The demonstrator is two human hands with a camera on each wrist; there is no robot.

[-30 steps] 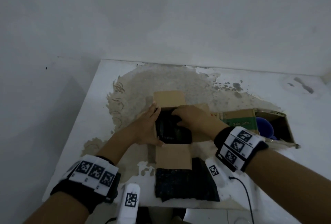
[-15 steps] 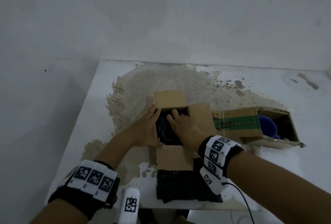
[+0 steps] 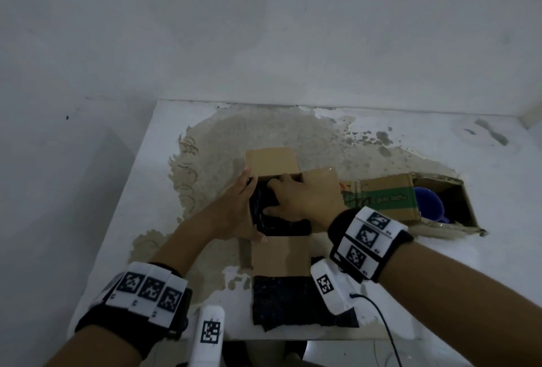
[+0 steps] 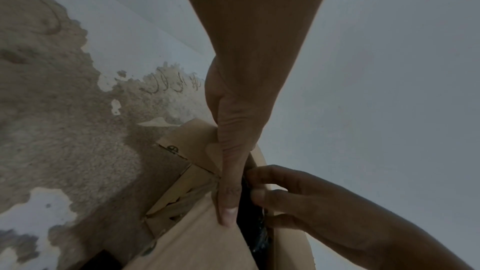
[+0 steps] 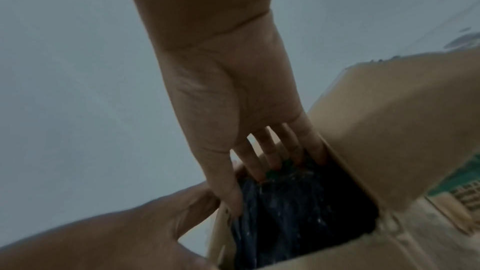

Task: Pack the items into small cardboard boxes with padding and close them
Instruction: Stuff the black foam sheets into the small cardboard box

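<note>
Cardboard box (image 3: 280, 255) with its four flaps splayed outward sits on the worn white table (image 3: 498, 249), directly under both hands, and dark padding (image 3: 264, 205) fills its cavity. The left hand (image 3: 234, 205) lies flat along the box's left wall, fingers straight and together, thumb (image 4: 227, 202) stretched down the rim by the near-left corner; it grips nothing, and the pose reads as a brace that keeps the wall from bowing out while the other hand works. The right hand (image 3: 302, 199) reaches in from the right, its fingers (image 5: 270, 151) straight and slightly spread, their tips pushed down into the padding at the far end of the opening, its thumb pressed between the padding and the left wall just beside the left fingers. It seems to be tucking the sheet down, not pinching it. Whether an item already lies under the padding cannot be told. A second dark sheet (image 3: 293, 302) lies just short of the near flap, below the right wrist, probably kept within reach as a top layer. Well to the right of the right fingers a printed carton (image 3: 384, 196) lies on its side with a blue cup (image 3: 425, 199) in its open end, likely waiting its turn. The flaps stand open because the closing step is not yet due.
</note>
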